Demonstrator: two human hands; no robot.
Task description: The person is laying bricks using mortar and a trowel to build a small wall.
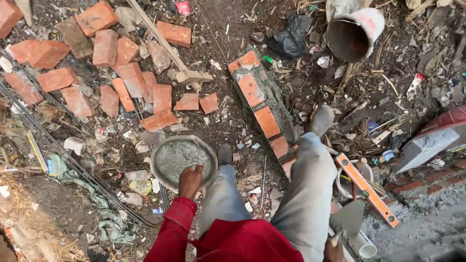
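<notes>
Mortar pan [182, 160] lay on the dirt ahead-left of your feet; your left hand [190, 180] clasped its near rim (right hand [333, 250] pinched a trowel [350, 219], farther off).

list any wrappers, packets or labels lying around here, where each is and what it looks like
Red packet: top centre on the dirt, small, squarish.
White and red wrapper: right side among debris, long, crumpled.
Blue and white wrapper: near the orange spirit level, small.
Yellowish wrapper: left of the mortar pan, crumpled.
</notes>
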